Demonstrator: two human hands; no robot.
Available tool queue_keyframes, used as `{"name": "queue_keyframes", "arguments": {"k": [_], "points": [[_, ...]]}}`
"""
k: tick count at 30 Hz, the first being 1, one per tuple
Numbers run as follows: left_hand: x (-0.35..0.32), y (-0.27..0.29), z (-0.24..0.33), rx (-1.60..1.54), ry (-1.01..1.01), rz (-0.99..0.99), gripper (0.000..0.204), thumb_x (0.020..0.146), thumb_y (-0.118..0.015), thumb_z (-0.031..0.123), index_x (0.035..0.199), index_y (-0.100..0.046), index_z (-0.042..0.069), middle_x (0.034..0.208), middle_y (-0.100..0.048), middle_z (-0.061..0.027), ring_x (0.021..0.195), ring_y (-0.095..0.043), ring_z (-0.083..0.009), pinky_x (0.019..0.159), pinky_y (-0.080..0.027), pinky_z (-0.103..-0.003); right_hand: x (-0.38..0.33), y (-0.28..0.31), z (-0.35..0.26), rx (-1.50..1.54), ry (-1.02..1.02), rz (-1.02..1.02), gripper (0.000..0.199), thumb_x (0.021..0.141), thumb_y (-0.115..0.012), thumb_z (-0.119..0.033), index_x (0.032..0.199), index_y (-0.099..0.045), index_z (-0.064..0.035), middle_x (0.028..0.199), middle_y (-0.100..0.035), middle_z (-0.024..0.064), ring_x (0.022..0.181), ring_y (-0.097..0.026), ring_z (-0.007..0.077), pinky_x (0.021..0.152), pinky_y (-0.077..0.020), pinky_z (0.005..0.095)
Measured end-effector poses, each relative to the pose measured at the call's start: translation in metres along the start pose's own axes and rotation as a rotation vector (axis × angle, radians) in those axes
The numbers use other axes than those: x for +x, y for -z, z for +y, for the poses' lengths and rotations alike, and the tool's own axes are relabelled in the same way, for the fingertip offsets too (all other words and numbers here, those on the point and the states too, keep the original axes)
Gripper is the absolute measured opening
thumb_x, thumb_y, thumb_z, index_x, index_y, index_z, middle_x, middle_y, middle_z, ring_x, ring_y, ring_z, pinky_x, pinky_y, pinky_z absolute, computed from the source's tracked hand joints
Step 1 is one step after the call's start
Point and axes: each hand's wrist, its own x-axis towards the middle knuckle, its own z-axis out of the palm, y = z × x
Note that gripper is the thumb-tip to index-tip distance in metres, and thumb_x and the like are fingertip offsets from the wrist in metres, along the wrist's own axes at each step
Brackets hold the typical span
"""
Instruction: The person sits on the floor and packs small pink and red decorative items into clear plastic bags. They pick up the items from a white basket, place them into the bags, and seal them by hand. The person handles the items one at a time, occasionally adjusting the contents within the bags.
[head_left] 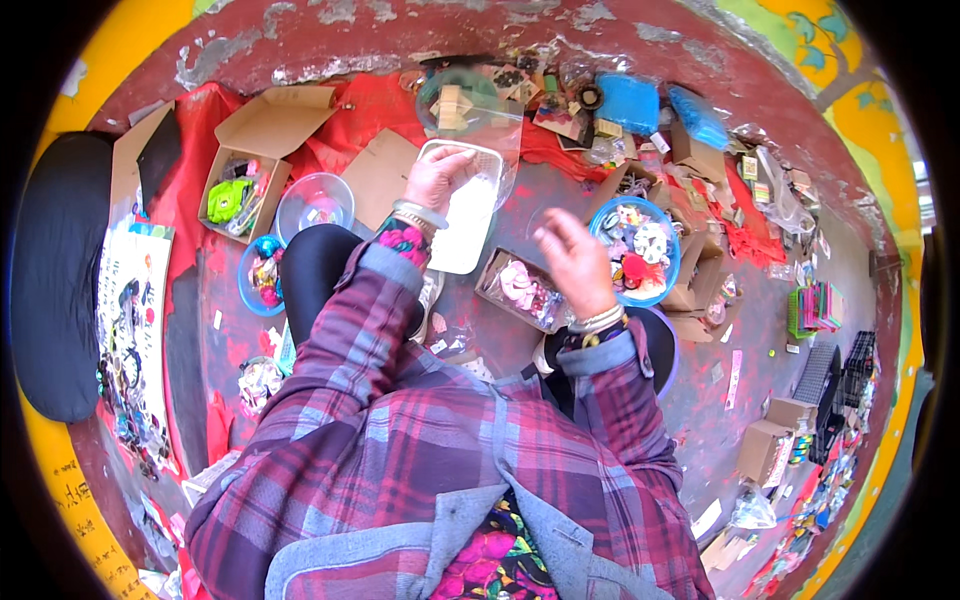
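Note:
My left hand is pinched on what looks like a clear plastic bag, above the upper part of a white rectangular tray. The tray stands upright in the view between my knees, its far end partly hidden by the hand and bag. My right hand hovers with its fingers loosely apart, and nothing shows in it. Just left of it lies a small cardboard box of pink and purple trinkets. On its other side is a blue round basin full of colourful small items.
Left of me stand an open carton with bright green goods, a clear round tub and another blue basin. Blue packages lie by the far wall. A green basket and several cartons sit to the right.

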Motion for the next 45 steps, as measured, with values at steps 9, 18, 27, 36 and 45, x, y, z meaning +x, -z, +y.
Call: {"name": "queue_keyframes", "arguments": {"k": [9,18,27,36,45], "points": [[-0.112,-0.045,0.03,0.183,0.19,-0.157,0.012,0.08,-0.063,0.008,0.088,-0.06,0.001,0.079,-0.062,-0.0048,0.074,-0.06,-0.0146,0.073,-0.048,-0.027,0.007,0.019,-0.033,1.101,-0.214,-0.218,0.067,0.079,-0.064,-0.044,0.125,-0.041,-0.0029,0.103,-0.06,0.0092,0.097,-0.057,0.0154,0.081,-0.0433,0.0276],[-0.146,-0.038,0.035,0.38,0.343,-0.14,0.017,0.079,-0.064,0.01,0.092,-0.06,0.0,0.082,-0.061,-0.005,0.076,-0.059,-0.0125,0.07,-0.047,-0.022,0.005,0.04,0.001,1.076,-0.371,0.149,0.02,0.086,-0.059,-0.022,0.097,-0.061,-0.0054,0.08,-0.066,0.0083,0.063,-0.063,0.0131,0.052,-0.0441,0.0204],[-0.153,-0.041,0.031,0.277,0.391,-0.096,0.019,0.085,-0.058,0.014,0.099,-0.058,0.001,0.086,-0.065,-0.0067,0.076,-0.062,-0.0123,0.059,-0.046,-0.018,-0.005,0.044,-0.001,1.143,-0.447,0.259,0.025,0.086,-0.058,-0.024,0.102,-0.058,-0.0052,0.084,-0.066,0.0096,0.068,-0.064,0.0151,0.051,-0.0446,0.0205],[-0.154,-0.038,0.032,0.201,0.271,-0.068,0.013,0.087,-0.056,0.015,0.09,-0.058,0.002,0.085,-0.066,-0.0104,0.079,-0.065,-0.0168,0.054,-0.046,-0.019,-0.008,0.042,0.006,1.109,-0.495,0.224,0.023,0.088,-0.054,-0.021,0.104,-0.056,-0.0035,0.086,-0.066,0.01,0.07,-0.065,0.0157,0.051,-0.0455,0.0196],[-0.164,-0.05,0.056,0.298,0.079,-0.055,0.012,0.087,-0.055,0.014,0.09,-0.057,0.003,0.085,-0.066,-0.0107,0.079,-0.065,-0.0171,0.056,-0.047,-0.02,-0.005,0.038,0.017,0.717,-0.265,0.576,0.019,0.087,-0.054,-0.015,0.102,-0.059,-0.0044,0.09,-0.065,0.0059,0.075,-0.062,0.0129,0.059,-0.0465,0.0219]]}}
